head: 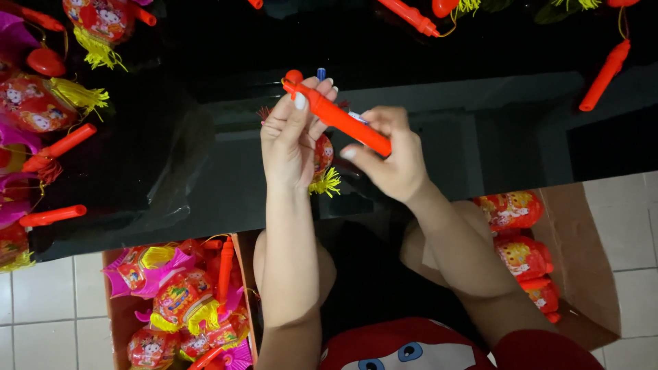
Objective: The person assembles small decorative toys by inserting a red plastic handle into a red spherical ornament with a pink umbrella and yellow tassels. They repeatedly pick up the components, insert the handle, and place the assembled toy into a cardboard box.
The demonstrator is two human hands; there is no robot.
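Frame centre, over black glossy table: orange plastic lantern handle clamped by left hand and right hand; red lantern dangling beneath. Finished lanterns in cardboard box lower left; loose handles remaining.

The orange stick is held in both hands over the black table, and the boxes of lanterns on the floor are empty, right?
Not quite. Both hands, left hand and right hand, do hold the orange stick over the black table, but the head view shows the cardboard boxes on the floor full of red and pink lanterns, not empty.
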